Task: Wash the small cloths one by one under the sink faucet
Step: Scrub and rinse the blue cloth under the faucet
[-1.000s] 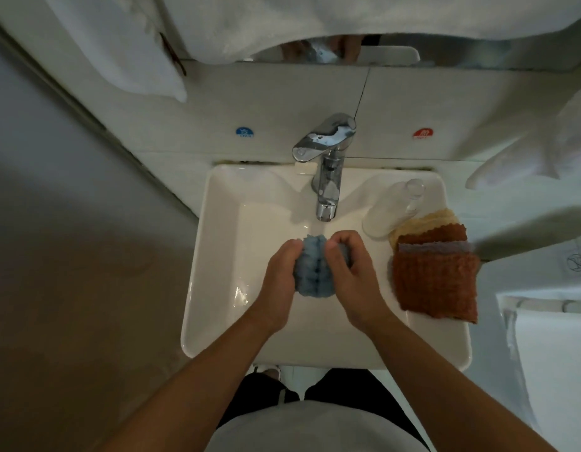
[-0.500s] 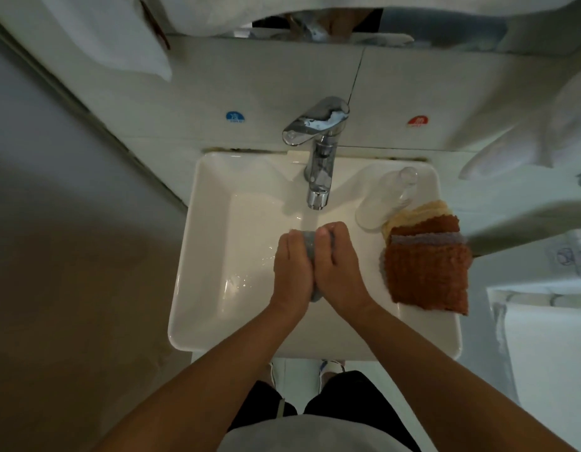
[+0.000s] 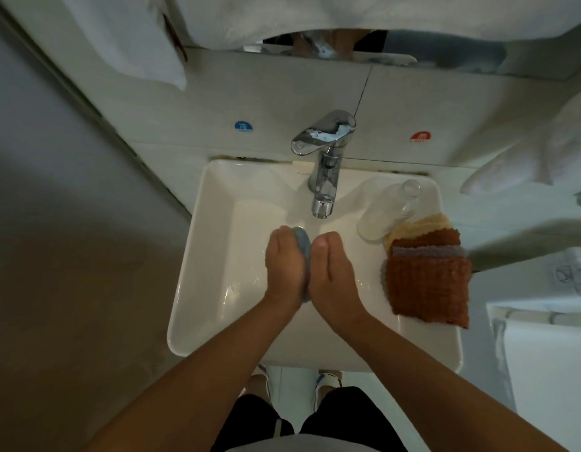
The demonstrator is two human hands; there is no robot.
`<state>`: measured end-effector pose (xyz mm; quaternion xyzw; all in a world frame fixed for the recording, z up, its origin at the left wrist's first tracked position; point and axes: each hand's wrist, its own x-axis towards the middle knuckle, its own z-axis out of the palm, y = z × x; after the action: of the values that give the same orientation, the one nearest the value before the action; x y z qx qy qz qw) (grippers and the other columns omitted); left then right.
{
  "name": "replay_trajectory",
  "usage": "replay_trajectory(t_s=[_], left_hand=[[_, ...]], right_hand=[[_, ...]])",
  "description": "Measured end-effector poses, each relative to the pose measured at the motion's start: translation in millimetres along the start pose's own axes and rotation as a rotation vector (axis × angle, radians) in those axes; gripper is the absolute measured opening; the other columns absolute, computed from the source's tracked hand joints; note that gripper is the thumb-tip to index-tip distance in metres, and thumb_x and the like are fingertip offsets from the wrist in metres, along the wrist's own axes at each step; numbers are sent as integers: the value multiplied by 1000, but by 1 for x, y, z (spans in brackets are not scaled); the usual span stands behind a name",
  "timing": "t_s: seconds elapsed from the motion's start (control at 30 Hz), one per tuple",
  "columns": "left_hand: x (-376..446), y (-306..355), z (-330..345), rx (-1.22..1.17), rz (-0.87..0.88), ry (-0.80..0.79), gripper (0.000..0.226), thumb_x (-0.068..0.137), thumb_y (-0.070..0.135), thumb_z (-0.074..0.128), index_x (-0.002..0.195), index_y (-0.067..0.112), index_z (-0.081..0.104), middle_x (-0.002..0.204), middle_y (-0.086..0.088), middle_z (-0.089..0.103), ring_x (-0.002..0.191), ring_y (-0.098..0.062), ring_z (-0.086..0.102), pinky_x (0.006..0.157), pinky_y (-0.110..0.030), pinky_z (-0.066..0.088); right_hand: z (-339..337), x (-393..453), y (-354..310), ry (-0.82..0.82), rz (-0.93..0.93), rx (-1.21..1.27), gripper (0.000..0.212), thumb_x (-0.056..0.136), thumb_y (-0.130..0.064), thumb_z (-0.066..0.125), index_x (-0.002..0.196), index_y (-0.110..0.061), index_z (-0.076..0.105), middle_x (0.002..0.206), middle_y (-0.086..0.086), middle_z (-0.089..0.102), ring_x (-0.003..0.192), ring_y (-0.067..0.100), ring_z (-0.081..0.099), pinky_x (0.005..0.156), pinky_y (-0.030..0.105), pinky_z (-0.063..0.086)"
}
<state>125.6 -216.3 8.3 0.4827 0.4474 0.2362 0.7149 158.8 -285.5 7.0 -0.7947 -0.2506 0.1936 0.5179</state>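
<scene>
Risk, as judged: the small blue-grey cloth (image 3: 302, 252) sits squeezed between two palms just below the chrome faucet (image 3: 325, 177), centre of frame. If the palms slide apart, the wet cloth could drop into the white rectangular sink basin (image 3: 217, 223). Splash may also reach the stack of dry waffle-weave cloths, rust, grey and cream (image 3: 427, 275), draped on the sink's right rim, wetting them before their turn. The clear plastic cup (image 3: 385, 213) lying on the rim, just upper left of that stack, could be knocked by the right wrist.

Whether water is running: cannot tell; droplets gleam on the basin floor left of the hands.

Cloth vs fingers: left hand (image 3: 284, 265) and right hand (image 3: 331, 272) are pressed together, fingers (image 3: 328, 244) fairly straight and pointing toward the faucet. Cloth is sandwiched between them; only a thin edge shows, bulging at the left fingertips and running down the seam toward the wrists.
</scene>
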Motion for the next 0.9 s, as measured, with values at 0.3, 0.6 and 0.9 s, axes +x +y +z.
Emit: replay_trajectory(t_s=[0.3,0.6,0.9], left_hand=[[-1,14,2,59,21,-4,52,95,3,33,48,24,37,52,2,38,50,-12,35,50,-29,34],[-2,9,9,-41,-71,4,47,94,7,34,50,23,40,54,0,39,52,-15,38,49,-29,33],[-13,-11,10,56,-153,44,45,101,5,35,59,20,44,59,0,46,55,-12,44,49,-24,40]], right_hand=[[-4,-2,-3,-98,-15,-25,22,110,-21,34,93,-13,45,69,-8,47,58,2,50,55,29,42],[-9,16,-7,-17,-41,-18,25,109,-12,39,84,-15,44,67,-10,43,60,-1,49,58,22,39],[-11,4,8,68,124,74,28,109,-20,36,82,-17,44,68,-3,47,60,7,48,61,37,45]])
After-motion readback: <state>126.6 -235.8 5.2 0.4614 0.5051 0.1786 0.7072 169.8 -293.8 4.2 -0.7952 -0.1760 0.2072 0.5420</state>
